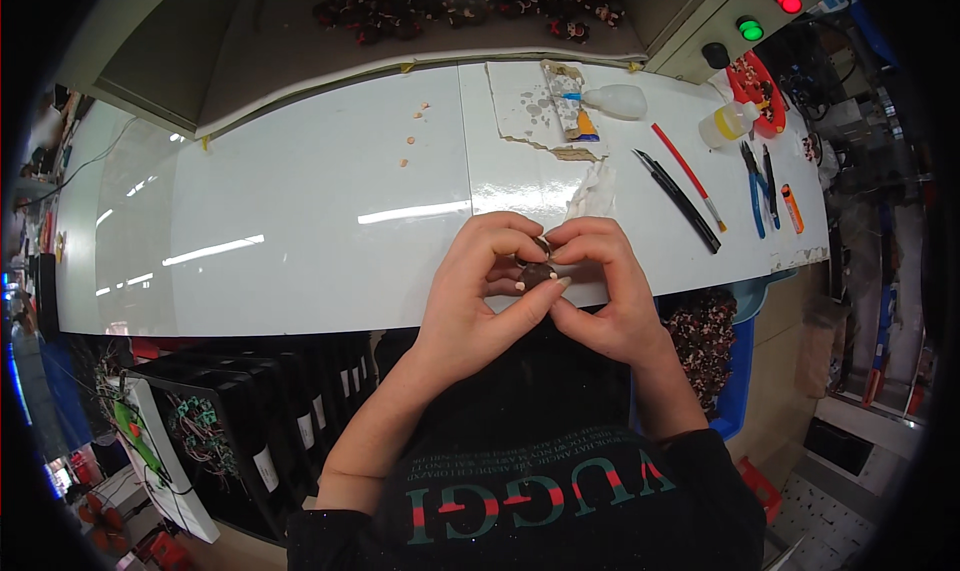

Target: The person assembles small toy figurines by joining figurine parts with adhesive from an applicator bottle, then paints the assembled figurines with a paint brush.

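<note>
Both of my hands meet at the near edge of the white table, closed around a small dark brown figurine (537, 275) with pale pinkish tips. My left hand (478, 286) grips its left side, the thumb beneath it. From the other side, my right hand (606, 283) pinches at its upper part with the fingertips. Fingers cover much of the figurine, so its full shape is hidden. Just beyond the hands lies a crumpled white tissue (594, 193).
On the white table (300, 196) lie several small peach pieces (407, 141), a glue tube (583, 126), a clear bottle (618, 102), a red brush (688, 176), black tweezers (680, 203) and blue pliers (754, 186). A blue bin (741, 381) holds similar dark pieces below right.
</note>
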A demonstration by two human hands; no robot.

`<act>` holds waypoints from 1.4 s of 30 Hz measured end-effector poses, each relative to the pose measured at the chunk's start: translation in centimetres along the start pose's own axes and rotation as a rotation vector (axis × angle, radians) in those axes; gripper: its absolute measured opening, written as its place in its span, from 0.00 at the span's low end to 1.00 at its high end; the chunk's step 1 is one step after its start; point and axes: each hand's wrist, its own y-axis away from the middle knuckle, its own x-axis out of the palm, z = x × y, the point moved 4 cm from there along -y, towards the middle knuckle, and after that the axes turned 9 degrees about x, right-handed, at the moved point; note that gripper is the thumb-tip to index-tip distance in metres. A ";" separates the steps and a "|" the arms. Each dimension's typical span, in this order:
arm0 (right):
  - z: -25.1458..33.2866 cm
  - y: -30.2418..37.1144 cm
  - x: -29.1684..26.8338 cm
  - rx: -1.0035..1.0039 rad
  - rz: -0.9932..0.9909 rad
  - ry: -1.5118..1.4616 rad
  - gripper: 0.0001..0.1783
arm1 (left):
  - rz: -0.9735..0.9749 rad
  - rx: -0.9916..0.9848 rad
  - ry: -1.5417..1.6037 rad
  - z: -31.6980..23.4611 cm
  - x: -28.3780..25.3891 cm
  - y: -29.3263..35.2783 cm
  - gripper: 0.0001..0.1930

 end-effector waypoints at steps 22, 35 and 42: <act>-3.3 0.6 -2.5 -0.085 -0.102 -0.072 0.21 | 0.032 -0.089 0.212 2.3 3.3 -1.3 0.26; -3.2 0.7 -2.0 -0.146 -0.168 0.005 0.21 | 0.067 -0.093 0.180 2.2 2.9 -1.2 0.27; -2.5 0.3 -1.6 -0.180 -0.162 0.032 0.22 | 0.033 -0.136 0.240 1.7 2.2 -1.1 0.27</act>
